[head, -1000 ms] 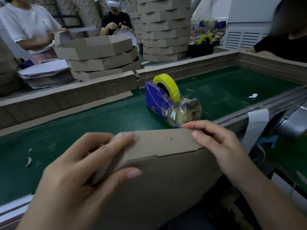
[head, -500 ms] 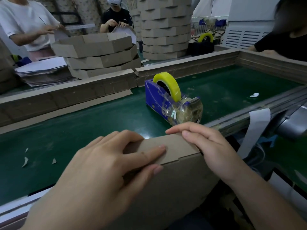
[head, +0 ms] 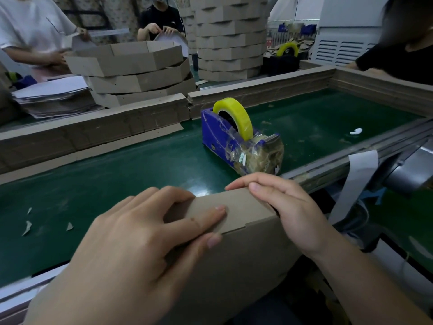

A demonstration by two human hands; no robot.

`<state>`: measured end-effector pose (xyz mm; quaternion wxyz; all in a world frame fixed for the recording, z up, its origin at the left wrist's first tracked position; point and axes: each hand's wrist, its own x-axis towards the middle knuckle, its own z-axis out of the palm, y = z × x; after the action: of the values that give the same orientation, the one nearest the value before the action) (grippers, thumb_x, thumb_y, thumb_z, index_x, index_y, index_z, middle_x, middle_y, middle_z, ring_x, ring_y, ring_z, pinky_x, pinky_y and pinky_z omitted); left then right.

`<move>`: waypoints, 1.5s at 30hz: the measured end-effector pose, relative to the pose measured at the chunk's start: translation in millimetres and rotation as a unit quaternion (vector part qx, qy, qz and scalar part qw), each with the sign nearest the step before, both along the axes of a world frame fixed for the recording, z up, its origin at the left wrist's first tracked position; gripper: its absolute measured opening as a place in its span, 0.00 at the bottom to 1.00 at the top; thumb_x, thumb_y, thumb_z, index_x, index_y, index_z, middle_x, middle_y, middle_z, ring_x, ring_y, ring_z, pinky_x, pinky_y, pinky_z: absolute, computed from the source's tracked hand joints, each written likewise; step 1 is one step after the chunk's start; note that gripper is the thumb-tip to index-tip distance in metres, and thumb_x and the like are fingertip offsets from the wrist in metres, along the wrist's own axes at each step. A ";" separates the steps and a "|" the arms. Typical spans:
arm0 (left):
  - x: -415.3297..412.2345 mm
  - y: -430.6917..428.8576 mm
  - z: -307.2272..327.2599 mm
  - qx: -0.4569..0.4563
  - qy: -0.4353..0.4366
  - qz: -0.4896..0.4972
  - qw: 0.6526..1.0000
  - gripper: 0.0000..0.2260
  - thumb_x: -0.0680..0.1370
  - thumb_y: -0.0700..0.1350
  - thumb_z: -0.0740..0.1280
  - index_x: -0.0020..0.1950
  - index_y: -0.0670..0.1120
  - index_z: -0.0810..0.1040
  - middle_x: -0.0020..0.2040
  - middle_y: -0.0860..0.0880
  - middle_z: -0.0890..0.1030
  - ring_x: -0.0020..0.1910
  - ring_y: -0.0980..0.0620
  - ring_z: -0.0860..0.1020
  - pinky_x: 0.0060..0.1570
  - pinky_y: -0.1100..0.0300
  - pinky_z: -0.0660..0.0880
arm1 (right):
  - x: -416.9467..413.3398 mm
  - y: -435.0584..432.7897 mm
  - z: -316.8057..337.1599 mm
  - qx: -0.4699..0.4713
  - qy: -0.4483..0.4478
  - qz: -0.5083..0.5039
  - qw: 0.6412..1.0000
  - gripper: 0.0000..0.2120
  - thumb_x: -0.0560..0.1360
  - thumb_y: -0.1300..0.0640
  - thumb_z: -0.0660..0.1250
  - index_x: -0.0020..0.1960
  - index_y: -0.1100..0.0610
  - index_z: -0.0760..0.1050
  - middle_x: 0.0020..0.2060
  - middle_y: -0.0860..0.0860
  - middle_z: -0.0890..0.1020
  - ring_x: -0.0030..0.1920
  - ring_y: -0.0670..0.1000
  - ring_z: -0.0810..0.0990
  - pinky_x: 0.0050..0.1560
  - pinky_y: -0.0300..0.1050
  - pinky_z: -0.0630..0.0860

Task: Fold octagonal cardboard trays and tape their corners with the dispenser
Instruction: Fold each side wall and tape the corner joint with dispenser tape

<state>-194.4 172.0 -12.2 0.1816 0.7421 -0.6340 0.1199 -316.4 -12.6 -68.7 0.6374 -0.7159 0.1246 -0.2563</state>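
I hold a brown cardboard tray (head: 246, 254) upright at the near edge of the green belt (head: 117, 174), its side flap folded over on top. My left hand (head: 140, 235) grips the flap's left part, fingers lying across it and thumb pressed on the face below. My right hand (head: 288, 207) curls over the flap's right corner. Just beyond my right hand stands the blue tape dispenser (head: 220, 137), its yellow roll (head: 236, 116) upright and its front end wrapped in old tape.
A low cardboard wall (head: 93, 130) borders the belt's far side. Behind it are a stack of folded trays (head: 133, 73), a taller stack (head: 229, 38), flat blanks (head: 51, 97) and three people working. Scraps (head: 28, 227) lie at left; a paper strip (head: 358, 179) hangs at right.
My left hand slid right along the folded flap, its fingers now spread over it. My right hand closed further over the right corner. The dispenser has not moved.
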 end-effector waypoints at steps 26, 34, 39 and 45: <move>-3.7 -5.6 -2.2 -0.005 -0.036 0.021 0.999 0.17 0.74 0.58 0.59 0.54 0.57 0.84 0.51 0.51 0.83 0.46 0.47 0.83 0.41 0.48 0.79 | 43.8 -121.6 57.7 0.080 0.205 -0.162 0.962 0.06 0.70 0.55 0.73 0.36 0.56 0.85 0.27 0.45 0.74 0.24 0.42 0.62 0.28 0.35 0.63; 1.2 -2.5 -5.6 0.016 -0.001 0.035 0.999 0.18 0.76 0.62 0.58 0.58 0.61 0.82 0.54 0.54 0.82 0.50 0.47 0.82 0.45 0.47 0.80 | 40.3 -106.6 37.0 0.196 0.062 -0.205 0.957 0.08 0.74 0.60 0.68 0.36 0.59 0.80 0.20 0.43 0.71 0.26 0.42 0.65 0.39 0.43 0.74; 2.3 -1.7 -7.6 0.018 0.005 0.029 0.999 0.17 0.76 0.62 0.58 0.60 0.62 0.80 0.56 0.54 0.82 0.51 0.48 0.81 0.45 0.48 0.79 | 39.9 -99.8 18.5 0.217 -0.053 -0.223 0.949 0.07 0.73 0.62 0.68 0.36 0.60 0.78 0.21 0.44 0.67 0.24 0.41 0.66 0.38 0.42 0.70; 2.3 -2.6 -7.4 0.029 0.015 0.039 0.999 0.18 0.75 0.62 0.58 0.59 0.61 0.81 0.55 0.56 0.81 0.51 0.50 0.81 0.47 0.50 0.78 | 38.7 -99.7 8.5 0.250 -0.126 -0.209 0.937 0.19 0.73 0.65 0.65 0.24 0.56 0.77 0.20 0.45 0.67 0.24 0.42 0.66 0.36 0.41 0.70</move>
<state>-192.1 169.4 -19.6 0.1651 0.7728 -0.6050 0.0974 -277.6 -112.2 -60.2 0.7382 -0.4535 0.2498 -0.4323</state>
